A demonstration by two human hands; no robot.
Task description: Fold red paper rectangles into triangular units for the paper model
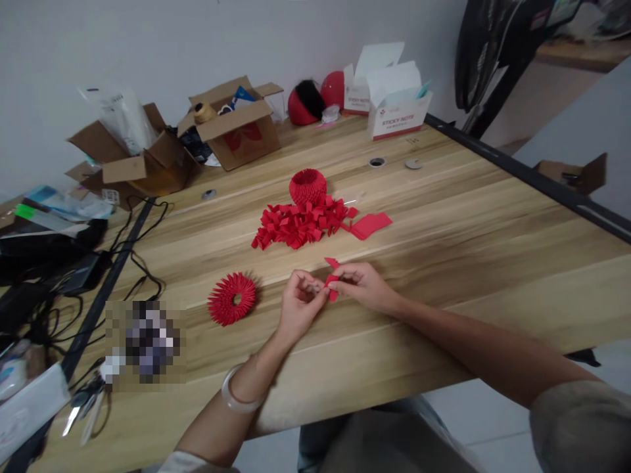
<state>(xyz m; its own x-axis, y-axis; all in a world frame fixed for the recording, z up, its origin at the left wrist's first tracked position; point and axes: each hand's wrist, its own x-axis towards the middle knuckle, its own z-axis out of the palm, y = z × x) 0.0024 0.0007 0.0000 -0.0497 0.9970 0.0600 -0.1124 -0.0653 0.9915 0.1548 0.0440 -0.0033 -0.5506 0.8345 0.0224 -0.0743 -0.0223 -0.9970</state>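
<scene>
The red folded paper piece (332, 287) is being pinched between both grips, left hand (299, 305) and right hand (362, 286), fingertips closing on it. It is standing roughly upright, just above the counter (444, 263), equally near each hand.

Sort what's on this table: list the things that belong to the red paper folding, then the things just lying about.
In use: small red paper piece pinched between left hand and right hand; heap of folded red paper units; red spiky paper ring; red woven paper cup.

Lying about: brown cardboard boxes; white sticky-note boxes; black cables.

Pale wooden table (468, 217) against a plain white wall (148, 46), grey floor (572, 125) beyond
</scene>
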